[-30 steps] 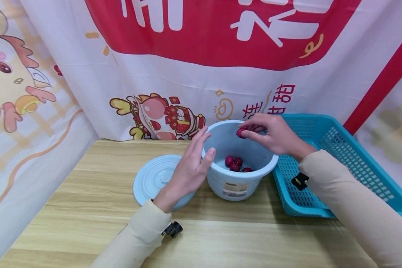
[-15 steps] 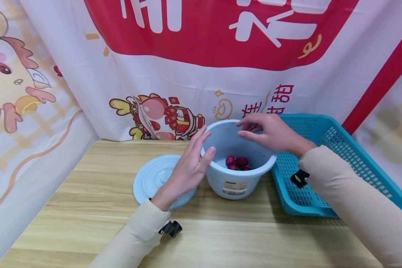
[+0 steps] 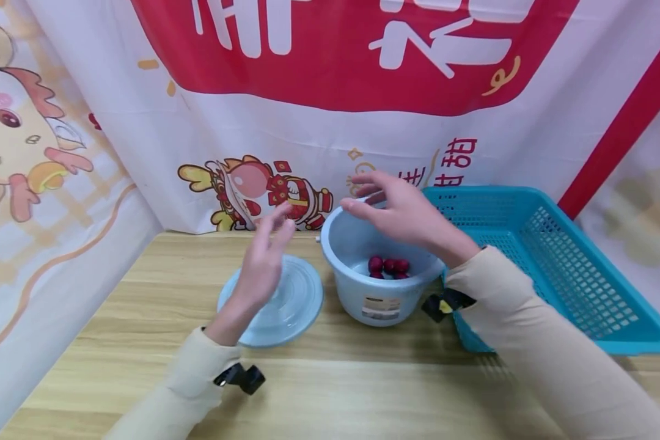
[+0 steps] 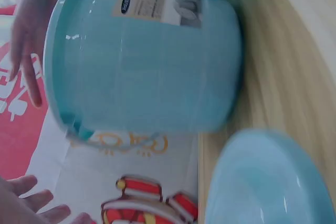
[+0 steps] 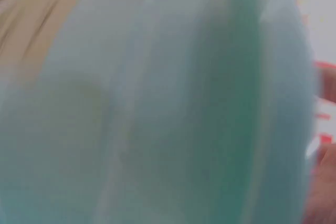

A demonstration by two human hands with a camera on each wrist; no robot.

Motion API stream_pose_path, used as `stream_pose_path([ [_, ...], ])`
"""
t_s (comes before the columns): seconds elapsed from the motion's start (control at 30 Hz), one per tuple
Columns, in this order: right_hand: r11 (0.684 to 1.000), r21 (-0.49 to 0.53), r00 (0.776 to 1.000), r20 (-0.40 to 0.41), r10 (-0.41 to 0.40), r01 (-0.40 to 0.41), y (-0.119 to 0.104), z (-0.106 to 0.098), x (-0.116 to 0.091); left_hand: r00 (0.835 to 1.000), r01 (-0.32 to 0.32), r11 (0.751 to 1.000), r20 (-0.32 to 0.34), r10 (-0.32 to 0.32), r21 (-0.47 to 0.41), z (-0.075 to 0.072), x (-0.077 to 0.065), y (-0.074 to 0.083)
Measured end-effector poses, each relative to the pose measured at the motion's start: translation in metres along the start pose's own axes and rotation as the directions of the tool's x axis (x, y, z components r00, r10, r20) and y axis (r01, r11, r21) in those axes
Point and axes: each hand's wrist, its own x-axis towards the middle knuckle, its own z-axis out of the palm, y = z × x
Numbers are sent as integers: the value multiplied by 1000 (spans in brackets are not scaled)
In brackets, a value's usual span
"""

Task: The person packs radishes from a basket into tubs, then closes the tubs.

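Note:
A light blue bucket point(image 3: 382, 299) with a paper label stands upright on the table, several dark red round fruits point(image 3: 389, 265) on its bottom. Over the bucket's mouth hangs my right hand point(image 3: 398, 211), loosely bent and holding nothing. To the bucket's left, my left hand point(image 3: 261, 263) is raised with fingers apart, above a round light blue lid point(image 3: 294, 305) that lies flat on the table. In the left wrist view the bucket's side point(image 4: 152, 61) shows with its thin handle. The right wrist view is blurred and mostly filled by the bucket wall point(image 5: 157, 103).
A turquoise perforated basket point(image 3: 577, 269) stands right of the bucket, partly behind my right sleeve. A printed cloth point(image 3: 286, 134) hangs along the back edge of the wooden table point(image 3: 330, 397). Another printed cloth covers the left side.
The fruit in my right hand has dropped into the bucket. My right hand has moved left over the bucket, and my left hand has moved left, away from the rim.

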Motion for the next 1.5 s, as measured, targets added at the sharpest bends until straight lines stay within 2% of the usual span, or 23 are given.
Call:
stream_pose_path([
  [0.17, 997, 72, 999, -21, 31, -29, -30, 26, -3, 998, 34, 999, -50, -35, -16, -33, -14, -1],
  [0.23, 996, 77, 999, -31, 37, -35, -40, 37, -4, 997, 64, 997, -48, -66, -37, -42, -19, -1],
  [0.33, 998, 68, 1000, -31, 3, -1, -53, 58, -4, 990, 121, 989, -57, -126, -88, -52, -26, -2],
  [0.47, 993, 84, 996, 23, -90, 88, -67, 91, -5, 976, 198, 970, -66, -209, -141, -62, -35, -9],
  [0.57, 990, 118, 993, 83, -89, 79, -70, 116, -3, 959, 268, 948, -44, -279, -173, -67, -41, -18],
  [0.67, 991, 132, 993, 115, 0, -15, -67, 142, 1, 927, 363, 911, -19, -373, -194, -72, -44, -31],
  [0.8, 981, 134, 985, 116, 128, -144, -52, 170, 7, 874, 477, 857, 4, -486, -195, -78, -46, -50],
  [0.97, 962, 128, 968, 98, 231, -242, -28, 190, 10, 804, 593, 798, 25, -594, -103, -84, -48, -66],
  [1.07, 950, 123, 957, 78, 279, -287, -18, 198, 9, 777, 629, 776, 20, -629, -40, -85, -49, -70],
  [1.17, 938, 149, 950, 53, 308, -313, -12, 201, 8, 775, 632, 775, -1, -632, -21, -84, -50, -71],
  [1.3, 926, 207, 948, 39, 316, -317, -9, 201, 8, 778, 627, 778, -15, -628, -42, -81, -51, -70],
  [1.4, 914, 246, 945, 48, 322, -324, -9, 201, 7, 778, 623, 775, -19, -628, -107, -80, -49, -69],
  [1.5, 905, 263, 941, 44, 335, -335, -9, 203, 7, 770, 618, 761, -48, -637, -197, -78, -47, -69],
])
